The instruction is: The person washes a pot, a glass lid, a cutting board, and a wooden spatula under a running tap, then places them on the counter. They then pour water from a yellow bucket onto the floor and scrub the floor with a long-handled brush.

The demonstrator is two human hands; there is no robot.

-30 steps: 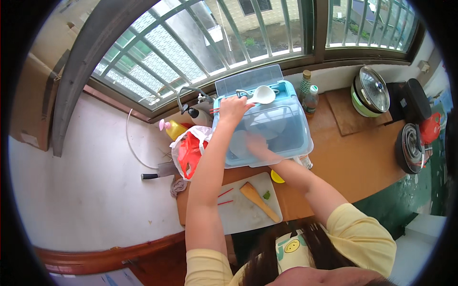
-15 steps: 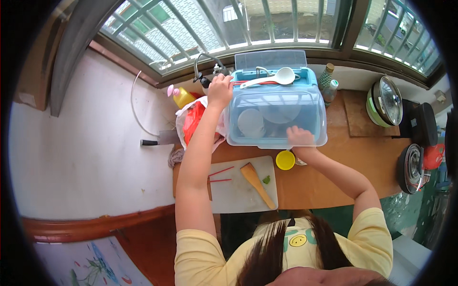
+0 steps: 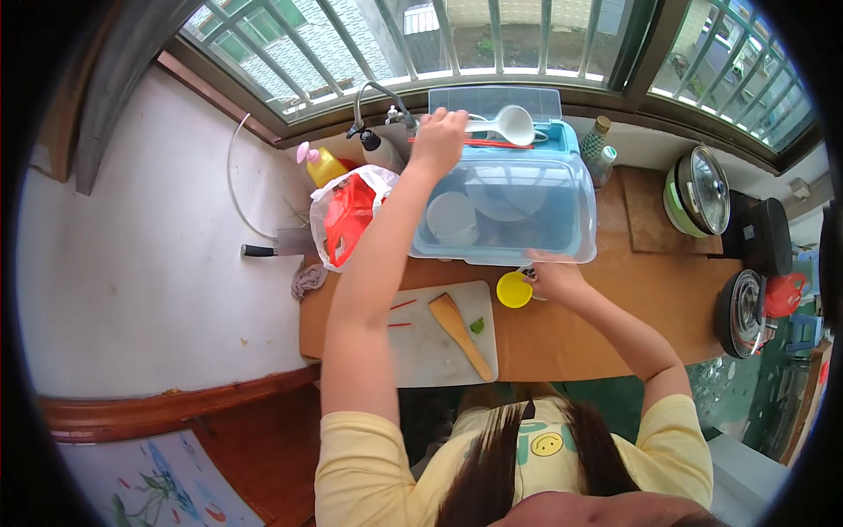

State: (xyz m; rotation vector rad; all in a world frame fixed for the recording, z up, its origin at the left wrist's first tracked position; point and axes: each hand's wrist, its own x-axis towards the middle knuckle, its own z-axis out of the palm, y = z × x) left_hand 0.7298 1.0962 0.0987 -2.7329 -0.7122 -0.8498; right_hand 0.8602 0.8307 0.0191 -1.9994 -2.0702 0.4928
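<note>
My left hand [image 3: 442,140] is closed over the left end of a white ladle [image 3: 516,126], above the utensil compartment at the back of a light-blue box [image 3: 569,140]. Red chopsticks [image 3: 500,143] run just beneath it, one end poking out left of the hand. At the front edge of the box's clear lid [image 3: 527,233], my right hand [image 3: 553,277] has its fingers bent, with something small and dark by the fingertips that I cannot make out. A round yellow container [image 3: 515,290] sits right beside those fingertips. Pale dishes show faintly through the lid.
A cutting board [image 3: 421,351] bears a wooden spatula [image 3: 461,335] and a green scrap [image 3: 477,325]. Bags [image 3: 349,215], a cleaver [image 3: 294,241] and a pump bottle [image 3: 325,167] stand left. At right are bottles [image 3: 601,167], a wooden board [image 3: 645,215] and lidded pots [image 3: 707,193].
My left hand has moved right over the ladle, whose handle now lies more level. The right hand has drawn back from over the lid to its front edge, beside the yellow container.
</note>
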